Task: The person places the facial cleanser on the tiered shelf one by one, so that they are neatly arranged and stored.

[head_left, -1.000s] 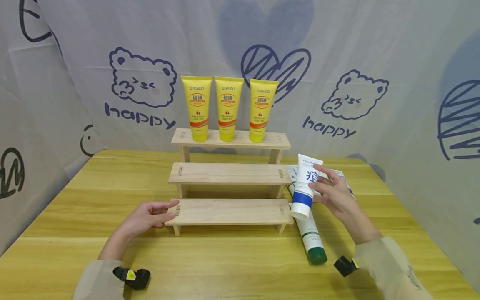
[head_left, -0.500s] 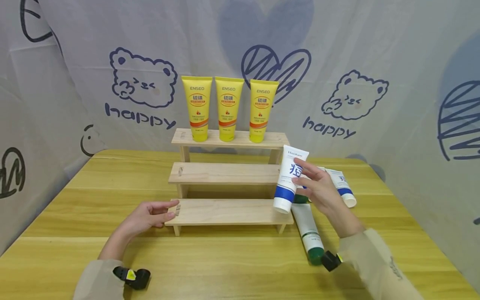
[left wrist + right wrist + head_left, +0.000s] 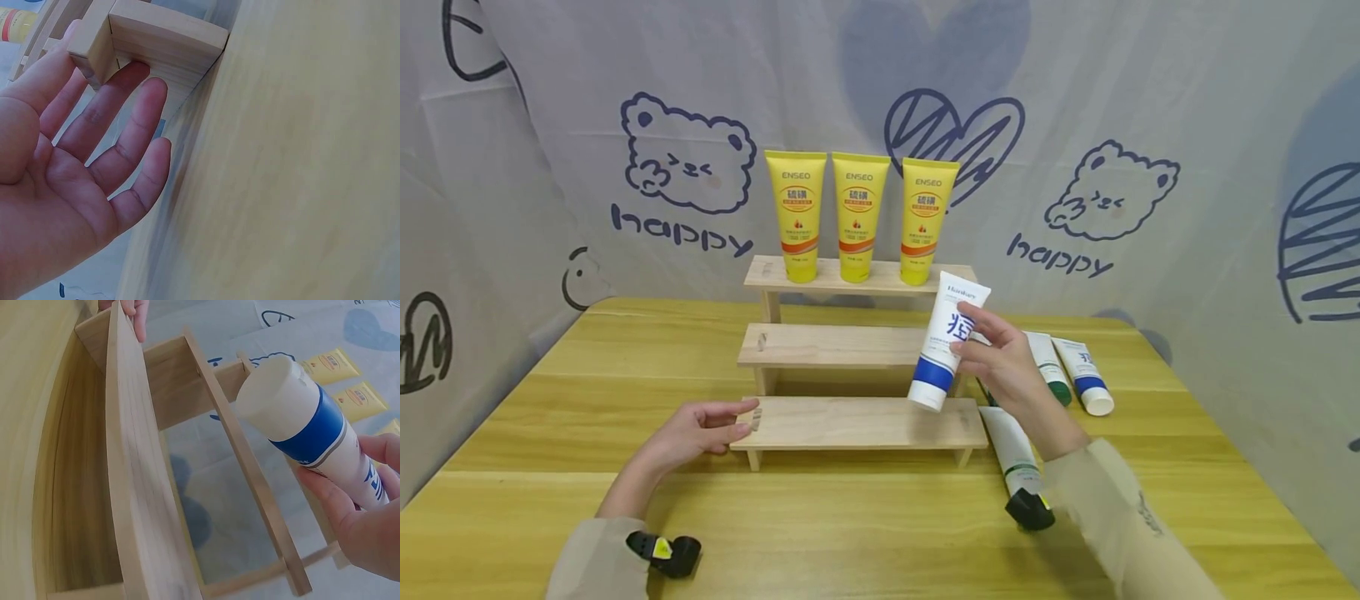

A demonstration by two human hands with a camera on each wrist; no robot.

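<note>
A white tube with a blue band and white cap (image 3: 942, 346) is pinched in my right hand (image 3: 1003, 362), tilted with its cap down and to the left. It hangs in front of the middle step's right end, above the lowest step. My left hand (image 3: 696, 433) holds the left end of the lowest step of a three-step wooden stand (image 3: 857, 423); the left wrist view shows the thumb at the plank's edge and fingers (image 3: 134, 72) beneath. Three yellow tubes (image 3: 857, 218) stand caps down in a row on the top step.
Right of the stand, a white tube with a green cap (image 3: 1011, 450) lies on the wooden table (image 3: 820, 533). Farther back lie another green-capped tube (image 3: 1048, 367) and a blue-banded tube (image 3: 1084, 377). A printed cloth (image 3: 820, 75) hangs behind the table.
My right hand has carried the blue-banded tube leftward and slightly up, from beside the stand to in front of its steps. The left hand stays at the lowest step.
</note>
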